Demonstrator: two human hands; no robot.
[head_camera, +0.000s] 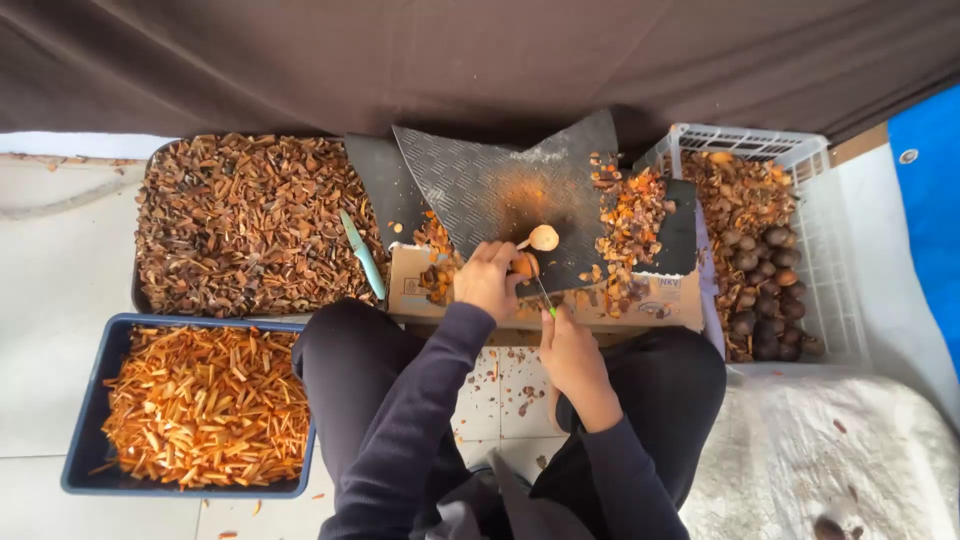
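Left hand (487, 281) pins a rounded orange nut (522, 265) on ridged rubber mat (480, 190).

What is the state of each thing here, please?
Left hand: grips an orange nut piece.
Right hand: holds a green-handled knife.
Peeled round nut: lying on the black mat.
Blue tray: full of orange strips.
White crate: partly filled with brown nuts.
Spare green knife: lying unused.

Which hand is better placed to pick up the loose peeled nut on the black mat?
Probably the left hand: it lies just below the loose peeled nut on the black mat, gripping only another nut piece. The right hand grips a knife.
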